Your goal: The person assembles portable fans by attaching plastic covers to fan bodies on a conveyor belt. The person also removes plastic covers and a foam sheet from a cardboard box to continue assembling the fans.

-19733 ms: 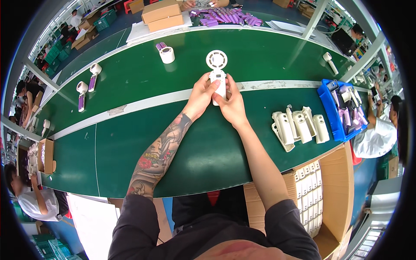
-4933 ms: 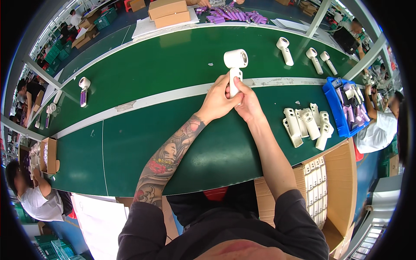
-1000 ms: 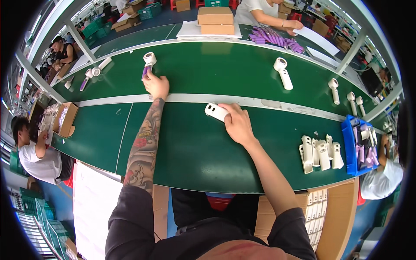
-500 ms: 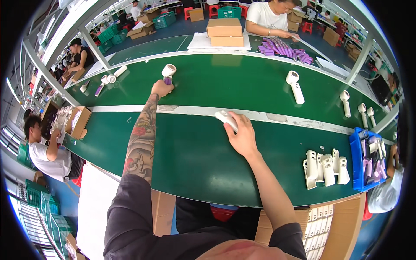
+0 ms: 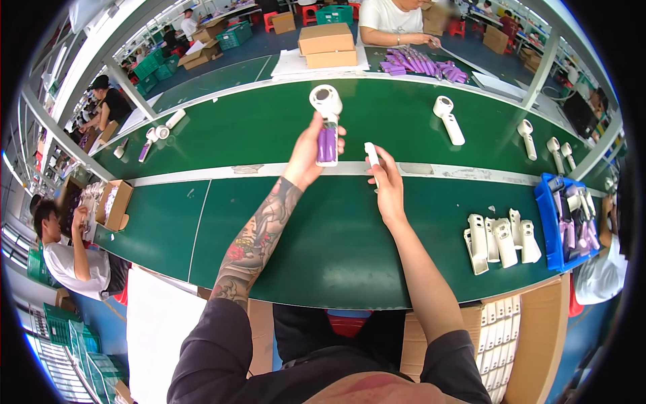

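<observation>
My left hand [image 5: 308,153] is closed around the handle of a white handheld fan [image 5: 326,99], held upright with its round head up. The handle's open front bares a purple battery [image 5: 327,145]. Just to the right, my right hand [image 5: 390,185] grips a slim white handle cover [image 5: 372,156], seen nearly edge-on. A gap separates the cover from the fan. Several loose white handle covers [image 5: 503,244] stand and lean together on the green table to the right of my right arm.
A blue bin [image 5: 552,232] of purple and white parts sits at the right. Another white fan [image 5: 451,122] lies on the far green belt [image 5: 397,111]. Below the table edge, a cardboard box [image 5: 538,337] holds rows of white covers. Across the belt, a person works beside purple batteries [image 5: 420,64].
My left hand has brought the fan from the far belt toward me and to the right. My right hand has turned the cover more upright, bringing it nearer the fan.
</observation>
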The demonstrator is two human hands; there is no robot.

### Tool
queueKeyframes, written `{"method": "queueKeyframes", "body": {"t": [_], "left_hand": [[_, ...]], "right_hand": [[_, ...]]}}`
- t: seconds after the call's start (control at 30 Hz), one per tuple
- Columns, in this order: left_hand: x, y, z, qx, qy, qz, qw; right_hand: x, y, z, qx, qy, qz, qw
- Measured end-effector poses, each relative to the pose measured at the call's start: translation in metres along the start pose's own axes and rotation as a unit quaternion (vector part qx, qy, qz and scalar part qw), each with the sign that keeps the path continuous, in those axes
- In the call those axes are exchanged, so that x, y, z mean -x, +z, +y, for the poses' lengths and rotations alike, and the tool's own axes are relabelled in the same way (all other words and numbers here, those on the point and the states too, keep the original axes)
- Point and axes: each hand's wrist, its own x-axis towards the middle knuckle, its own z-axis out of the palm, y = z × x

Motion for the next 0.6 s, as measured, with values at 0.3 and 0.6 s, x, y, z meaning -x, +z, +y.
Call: {"method": "queueKeyframes", "body": {"t": [0.3, 0.6], "left_hand": [[0.031, 0.035, -0.059, -0.147, -0.054, 0.093, 0.983], [0.039, 0.039, -0.061, -0.036, -0.022, 0.076, 0.996]], "right_hand": [[0.009, -0.001, -0.015, 0.031, -0.03, -0.017, 0.999], [0.007, -0.005, -0.003, 0.161, -0.109, 0.03, 0.98]]}}
